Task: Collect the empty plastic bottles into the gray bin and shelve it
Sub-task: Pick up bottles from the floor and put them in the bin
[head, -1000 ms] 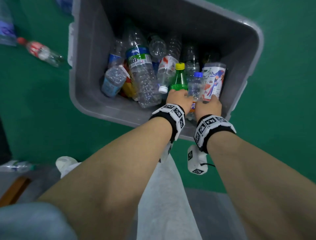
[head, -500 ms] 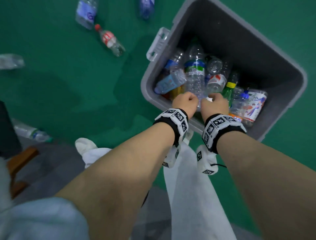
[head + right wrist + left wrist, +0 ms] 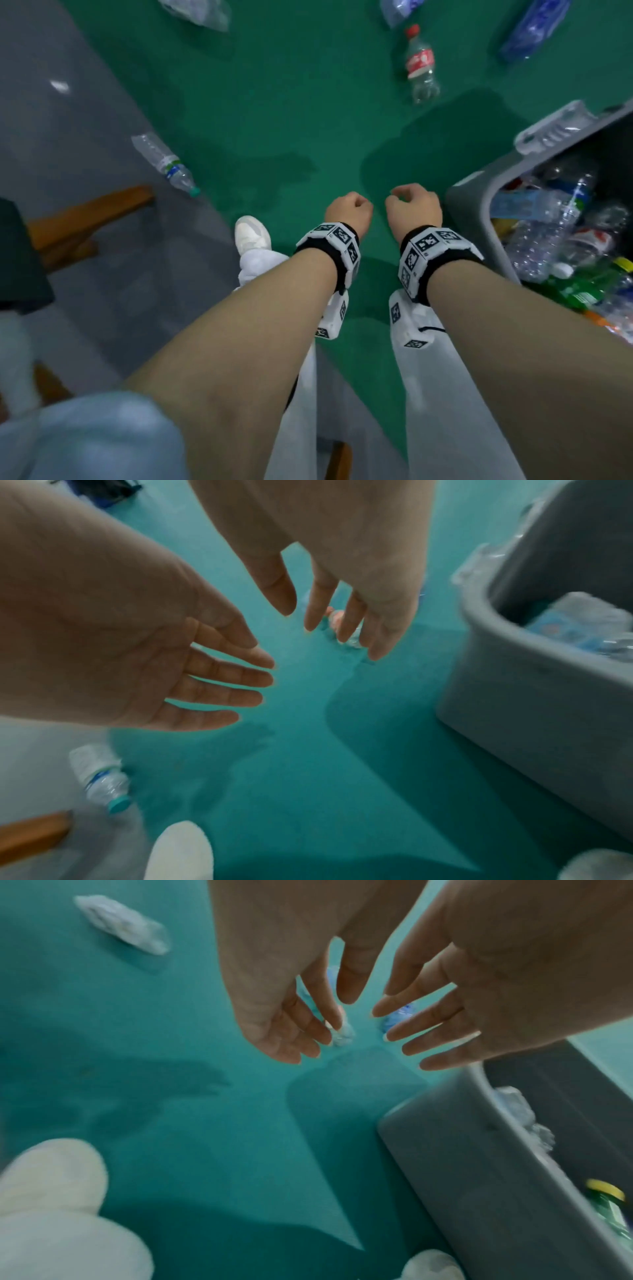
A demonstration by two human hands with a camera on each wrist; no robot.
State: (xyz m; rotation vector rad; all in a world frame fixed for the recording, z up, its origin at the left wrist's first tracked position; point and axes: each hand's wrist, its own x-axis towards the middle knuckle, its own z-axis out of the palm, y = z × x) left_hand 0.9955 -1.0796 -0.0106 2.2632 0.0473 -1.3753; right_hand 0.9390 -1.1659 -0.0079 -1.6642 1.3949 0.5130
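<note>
Our grip is hanging empty on both sides: the left hand point(image 3: 347, 212) and right hand point(image 3: 412, 210) are holding nothing, their fingers relaxed and slightly spread in the wrist views, though they are looking loosely curled from above. A second ago both hands were down among the bottles inside the bin; now we are holding them side by side over the green floor point(image 3: 274, 102), just to the left of the bin, and we are turning our gaze left toward what is still lying loose. The gray bin point(image 3: 479, 205) is sitting on the floor at our right, well stocked with the collected bottles point(image 3: 541, 246), so we are judging that drop finished. Collecting is not over, though: a blue bottle point(image 3: 531, 27) and a crushed clear bottle point(image 3: 198, 10) are lying at the far edge, a red-label bottle point(image 3: 420, 65) is lying ahead of the bin, and a clear bottle with a teal cap point(image 3: 164, 164) is lying off to our left, all well apart from our hands. We are probably reaching for one of these next, and shelving is still waiting.
</note>
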